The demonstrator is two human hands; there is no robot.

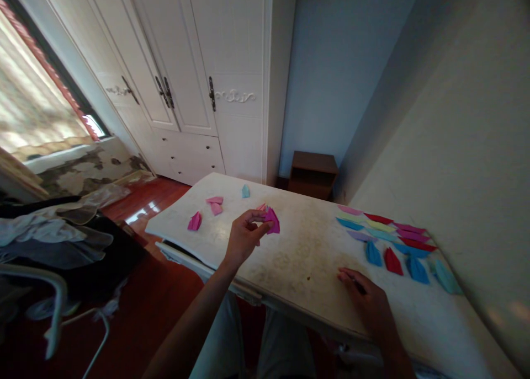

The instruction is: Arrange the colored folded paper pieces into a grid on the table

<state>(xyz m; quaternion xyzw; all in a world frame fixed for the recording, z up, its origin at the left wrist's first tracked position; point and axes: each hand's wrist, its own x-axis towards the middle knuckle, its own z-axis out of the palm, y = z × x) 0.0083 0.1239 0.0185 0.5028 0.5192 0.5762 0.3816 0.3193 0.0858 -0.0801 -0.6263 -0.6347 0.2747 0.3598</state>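
My left hand (245, 236) is raised over the table, thumb and fingers closed on a magenta folded paper piece (271, 220). Just behind it, a lighter pink folded paper (261, 207) is partly hidden. Resting on the tabletop to the right, my right hand (366, 296) has loosely curled fingers with the tips near each other; nothing shows in them. Beyond that hand stand blue folded paper (373, 253) and red folded paper (392, 261) pieces. To the left lie a magenta folded paper (194, 221), pink folded papers (216, 205) and a light blue one (245, 191).
Rows of flat coloured paper boats (381, 227) lie along the table's right edge by the wall. The white table (302, 241) has a stained top. A white wardrobe (232, 48) and a brown nightstand (313, 164) stand behind it. Clothes (45, 227) are piled at left.
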